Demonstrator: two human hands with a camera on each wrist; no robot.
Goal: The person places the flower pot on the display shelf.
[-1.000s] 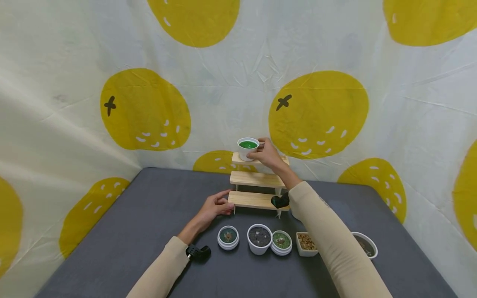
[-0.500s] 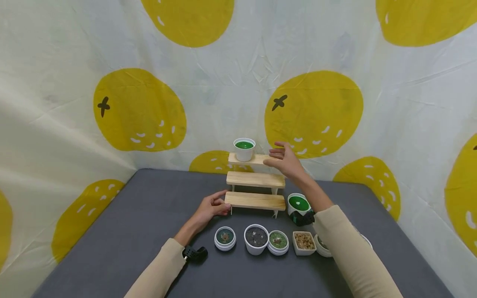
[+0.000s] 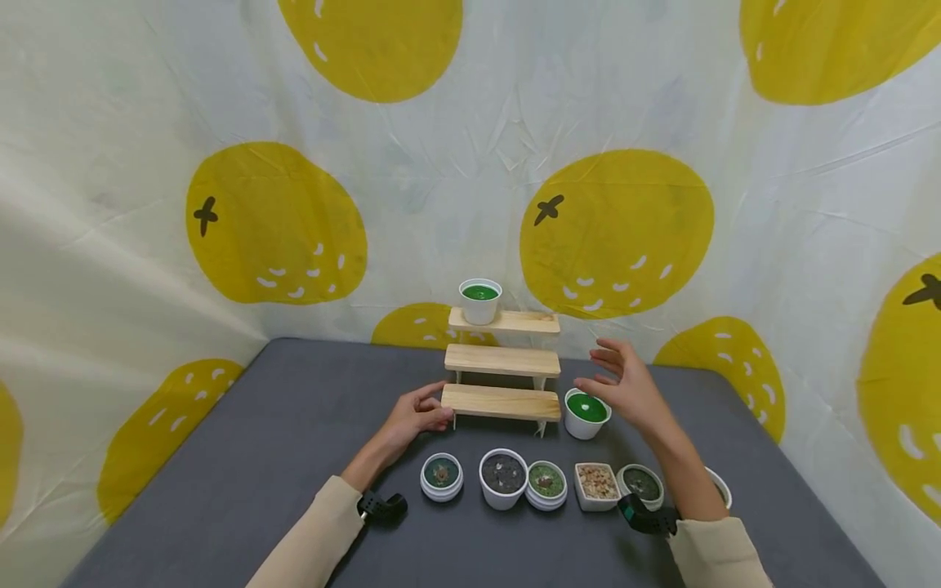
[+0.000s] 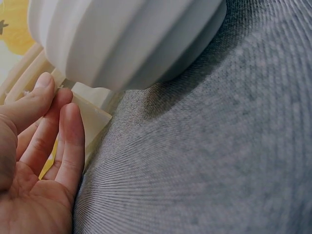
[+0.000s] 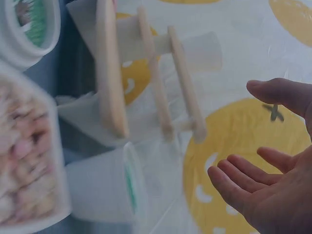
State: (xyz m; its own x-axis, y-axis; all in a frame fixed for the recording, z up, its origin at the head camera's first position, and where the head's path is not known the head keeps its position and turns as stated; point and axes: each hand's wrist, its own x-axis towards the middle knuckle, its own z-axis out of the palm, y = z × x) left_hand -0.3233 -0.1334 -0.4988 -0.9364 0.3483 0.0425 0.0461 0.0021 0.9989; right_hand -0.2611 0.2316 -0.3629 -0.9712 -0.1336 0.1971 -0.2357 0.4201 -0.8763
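A three-tier wooden display stand (image 3: 502,359) stands near the back of the dark table. Its lowest step is held at the left end between the thumb and fingers of my left hand (image 3: 412,418). On the top step, toward the left, sits a white cup with a green surface (image 3: 479,304). A second white cup with a green surface (image 3: 586,415) stands on the table just right of the stand. My right hand (image 3: 625,388) is beside and above that second cup, fingers spread and holding nothing. In the right wrist view the right palm (image 5: 278,190) shows bare.
Along the front stand a small round pot (image 3: 442,477), a taller white pot (image 3: 503,479), a pot with green filling (image 3: 546,486), a square pot of pebbles (image 3: 596,487) and a dark-filled pot (image 3: 641,487). Another white rim (image 3: 720,487) shows behind the right forearm. A lemon-patterned curtain (image 3: 441,204) hangs behind.
My right hand has let go of the green-surfaced cup on the top step and moved right and down, over the second such cup. My left hand stays at the stand.
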